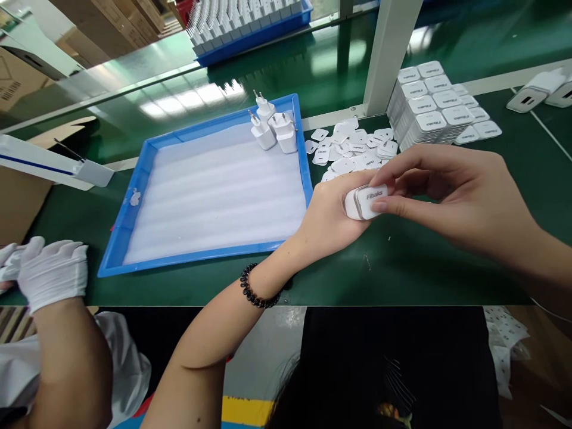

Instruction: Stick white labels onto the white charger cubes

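My left hand (328, 211), with a black beaded bracelet at the wrist, is closed around a white plug charger (351, 206). Thumb and forefinger of my right hand (469, 185) pinch a white face plate (375, 195) printed "Fibaks". The plate lies against the charger's end, a little askew; I cannot tell whether it is seated. Just beyond my hands is a pile of loose white plates (353, 146). Behind my right hand stand tall stacks of printed plates (431, 122).
A blue tray (201, 253) with a white foam liner holds three plug chargers (274, 128) in its far corner. More chargers (531, 92) lie at far right. At left is a co-worker's white-gloved hand (53, 271). A metal post (388, 56) rises behind the plates.
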### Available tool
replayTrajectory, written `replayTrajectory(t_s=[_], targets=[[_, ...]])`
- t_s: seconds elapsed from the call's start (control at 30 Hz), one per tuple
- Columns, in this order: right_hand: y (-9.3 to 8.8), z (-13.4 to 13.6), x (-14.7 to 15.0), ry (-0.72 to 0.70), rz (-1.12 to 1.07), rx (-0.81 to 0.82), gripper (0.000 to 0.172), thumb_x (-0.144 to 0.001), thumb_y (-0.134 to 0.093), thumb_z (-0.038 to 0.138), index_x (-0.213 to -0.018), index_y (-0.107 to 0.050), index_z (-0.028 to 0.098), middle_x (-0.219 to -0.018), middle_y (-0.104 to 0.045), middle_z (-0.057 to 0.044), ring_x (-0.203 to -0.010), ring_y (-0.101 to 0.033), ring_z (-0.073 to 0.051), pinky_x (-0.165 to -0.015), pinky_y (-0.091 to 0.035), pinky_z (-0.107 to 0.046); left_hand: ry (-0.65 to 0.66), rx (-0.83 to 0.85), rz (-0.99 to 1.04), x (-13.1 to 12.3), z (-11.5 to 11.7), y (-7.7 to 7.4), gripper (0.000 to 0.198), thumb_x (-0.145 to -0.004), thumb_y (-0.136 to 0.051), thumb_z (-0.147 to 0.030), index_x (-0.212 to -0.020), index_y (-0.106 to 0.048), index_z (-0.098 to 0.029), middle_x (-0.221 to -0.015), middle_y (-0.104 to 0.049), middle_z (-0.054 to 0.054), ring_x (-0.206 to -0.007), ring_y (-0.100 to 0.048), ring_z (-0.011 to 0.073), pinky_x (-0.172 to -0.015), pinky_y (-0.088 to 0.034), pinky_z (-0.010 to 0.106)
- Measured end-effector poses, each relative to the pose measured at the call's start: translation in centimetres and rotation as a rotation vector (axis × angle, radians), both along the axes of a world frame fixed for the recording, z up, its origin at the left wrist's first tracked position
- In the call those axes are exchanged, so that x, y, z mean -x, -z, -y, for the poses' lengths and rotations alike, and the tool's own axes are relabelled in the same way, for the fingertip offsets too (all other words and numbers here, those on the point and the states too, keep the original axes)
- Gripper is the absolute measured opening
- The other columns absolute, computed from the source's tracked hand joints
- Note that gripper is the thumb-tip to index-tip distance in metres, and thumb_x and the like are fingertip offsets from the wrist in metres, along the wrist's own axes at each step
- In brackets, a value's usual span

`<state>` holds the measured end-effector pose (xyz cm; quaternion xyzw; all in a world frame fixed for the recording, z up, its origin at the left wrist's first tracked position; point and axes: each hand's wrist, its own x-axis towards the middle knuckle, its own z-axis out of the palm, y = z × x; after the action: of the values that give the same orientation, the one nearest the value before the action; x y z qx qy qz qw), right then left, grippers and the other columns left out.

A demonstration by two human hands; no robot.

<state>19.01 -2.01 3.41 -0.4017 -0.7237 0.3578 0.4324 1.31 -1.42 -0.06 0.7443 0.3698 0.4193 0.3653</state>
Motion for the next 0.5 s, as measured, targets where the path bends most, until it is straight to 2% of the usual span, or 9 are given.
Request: replayTrajectory(t_s=[0.2,0.37,0.5], targets=[[0.32,-0.02,-0.2,0.031,0.023,0.031,0.01,-0.078,-0.077,0.023,-0.078,-0.07,0.029,-0.085,-0.073,0.002,-0.08,-0.069,-0.021,-0.07,-0.059,-0.037,-0.003,-0.015,-0.032,-0.06,0.0,-0.06,0.013,-0.088,-0.064,-0.018,-0.099,-0.072,-0.018,-0.1,-0.078,0.002,-0.089,-0.072,0.0164,-0.079,-0.057,0.028],[0.05,0.0,-0.17,0.01,0.022,0.052,0.011,-0.078,-0.077,0.022,-0.082,-0.068,0.027,-0.085,-0.07,0.002,-0.077,-0.067,-0.018,-0.069,-0.058,-0.034,-0.005,-0.058,-0.044,-0.07,-0.05,0.02,0.009,-0.088,-0.063,-0.018,-0.094,-0.071,-0.018,-0.094,-0.077,0.001,-0.082,-0.07,0.0145,-0.075,-0.055,0.026],[-0.28,-0.14,-0.17,0.001,-0.016,0.118,0.023,-0.073,-0.079,0.019,-0.087,-0.062,0.027,-0.08,-0.063,0.003,-0.071,-0.063,-0.016,-0.065,-0.057,-0.031,-0.029,-0.082,-0.135,-0.04,0.0,0.01,0.011,-0.088,-0.064,-0.018,-0.097,-0.071,-0.018,-0.093,-0.076,0.002,-0.081,-0.069,0.0146,-0.074,-0.054,0.027]])
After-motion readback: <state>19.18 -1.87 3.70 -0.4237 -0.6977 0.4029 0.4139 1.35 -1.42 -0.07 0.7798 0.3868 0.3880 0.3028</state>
